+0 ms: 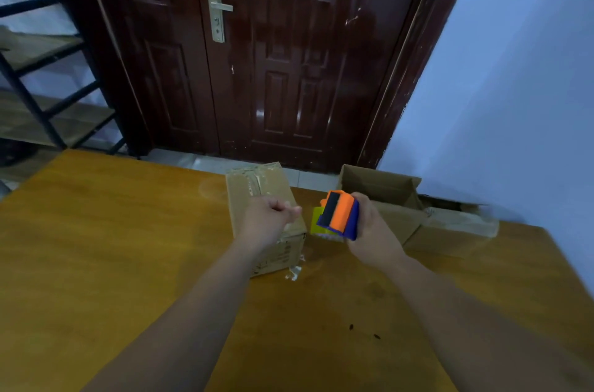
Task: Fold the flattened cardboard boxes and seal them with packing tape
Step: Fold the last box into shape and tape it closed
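A closed cardboard box [257, 189] with old tape on its top stands on the wooden table [112, 247]. My left hand [270, 215] hovers over the box's near right corner, fingers curled, thumb and forefinger pinching what looks like the loose end of clear tape. Just to its right, my right hand [369, 224] grips an orange, blue and yellow tape dispenser [337, 215], its mouth turned toward the left hand. The tape strip between them is too faint to make out.
A second cardboard box [401, 199] lies on its side at the table's far right, flaps open, with crumpled tape on it. Scraps of torn tape [294, 272] lie by the closed box's near corner. A dark door, a metal shelf rack and a wall stand beyond the table.
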